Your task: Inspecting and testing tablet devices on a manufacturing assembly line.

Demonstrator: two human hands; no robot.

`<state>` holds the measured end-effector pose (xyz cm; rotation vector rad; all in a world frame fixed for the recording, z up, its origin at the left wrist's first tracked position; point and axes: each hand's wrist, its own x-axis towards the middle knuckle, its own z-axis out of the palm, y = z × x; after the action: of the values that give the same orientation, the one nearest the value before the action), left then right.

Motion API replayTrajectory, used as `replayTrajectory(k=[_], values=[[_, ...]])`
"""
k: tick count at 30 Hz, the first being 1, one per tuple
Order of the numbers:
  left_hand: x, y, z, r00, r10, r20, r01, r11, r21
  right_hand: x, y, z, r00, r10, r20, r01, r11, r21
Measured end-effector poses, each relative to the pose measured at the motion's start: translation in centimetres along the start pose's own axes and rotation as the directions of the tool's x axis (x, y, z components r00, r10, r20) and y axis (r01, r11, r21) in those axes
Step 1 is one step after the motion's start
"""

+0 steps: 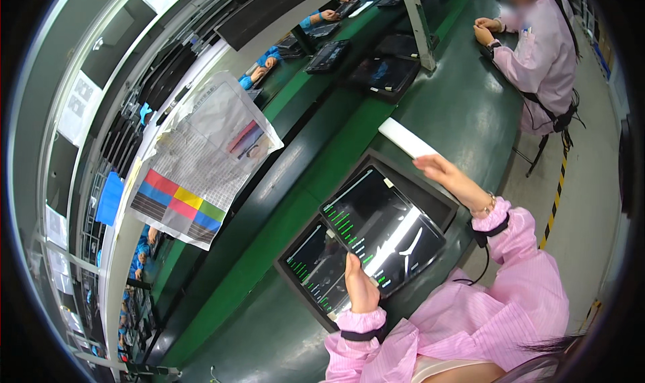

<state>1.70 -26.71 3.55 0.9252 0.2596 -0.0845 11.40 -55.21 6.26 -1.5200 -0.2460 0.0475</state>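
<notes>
A black tablet (376, 215) with green lines of text on its lit screen is tilted above a dark tray (440, 205). My left hand (361, 287) grips its near left edge, the thumb lying along the side and the other fingers mostly hidden underneath. Partly covered by it, a second tablet (310, 265) with similar green text lies to the left. My right hand (458, 183) is off the tablet, fingers stretched out and holding nothing. Its fingertips are close to a long white block (406, 138) on the green bench; whether they touch it, I cannot tell.
The green bench (463, 80) runs away to the far right, where a person in pink (547, 60) sits. More tablets (383, 74) lie farther along. A printed sheet with colour blocks (201, 161) hangs at the left. A black wrist-strap cord (485, 262) trails from my right sleeve.
</notes>
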Motion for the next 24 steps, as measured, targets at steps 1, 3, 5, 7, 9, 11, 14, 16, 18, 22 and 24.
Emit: replayTrajectory(k=[1, 3, 5, 7, 9, 11, 14, 16, 18, 22, 24], values=[[1.1, -0.8, -0.4, 0.998, 0.002, 0.06, 0.002, 0.998, -0.07, -0.6, 0.9, -0.4, 0.999, 0.031, 0.012, -0.03, 0.997, -0.078], [3.6, -2.3, -0.9, 0.985, -0.158, -0.069, 0.152, 0.984, -0.091, -1.9, 2.5, -0.9, 0.993, 0.117, -0.003, -0.113, 0.956, -0.271], [4.8, -3.6, -0.9, 0.968, -0.229, -0.102, 0.215, 0.968, -0.126, -3.0, 3.7, -1.0, 0.986, 0.166, 0.033, -0.153, 0.957, -0.246], [5.0, -3.9, -1.0, 0.981, -0.191, 0.021, 0.192, 0.968, -0.164, -3.5, 4.2, -0.9, 0.976, 0.213, 0.037, -0.197, 0.949, -0.245], [4.4, -3.7, -1.0, 0.979, -0.165, 0.122, 0.188, 0.958, -0.216, -3.8, 4.1, -0.4, 0.976, 0.215, 0.012, -0.205, 0.945, -0.254], [3.4, -3.1, -1.2, 0.991, -0.121, 0.052, 0.126, 0.986, -0.113, -4.0, 3.5, 0.6, 0.975, 0.22, 0.041, -0.204, 0.949, -0.241], [1.2, -1.6, -2.9, 0.997, -0.025, -0.074, 0.032, 0.995, 0.098, -4.1, 2.1, 2.8, 0.967, 0.239, 0.088, -0.19, 0.908, -0.374], [-1.1, 0.2, -5.3, 0.99, 0.076, -0.119, -0.045, 0.968, 0.247, -4.2, 1.7, 5.3, 0.944, 0.24, 0.224, -0.138, 0.909, -0.393], [-3.8, 2.5, -7.9, 0.98, 0.113, -0.161, -0.049, 0.933, 0.356, -3.7, 2.0, 8.7, 0.9, 0.219, 0.376, -0.06, 0.918, -0.391], [-8.5, 5.7, -11.8, 0.812, 0.497, -0.305, -0.214, 0.74, 0.638, -2.2, 3.6, 18.4, 0.753, 0.212, 0.623, 0.054, 0.924, -0.379], [-10.2, 6.5, -13.3, 0.675, 0.67, -0.309, -0.21, 0.576, 0.79, -1.8, 3.8, 24.1, 0.667, 0.211, 0.715, 0.09, 0.929, -0.358]])
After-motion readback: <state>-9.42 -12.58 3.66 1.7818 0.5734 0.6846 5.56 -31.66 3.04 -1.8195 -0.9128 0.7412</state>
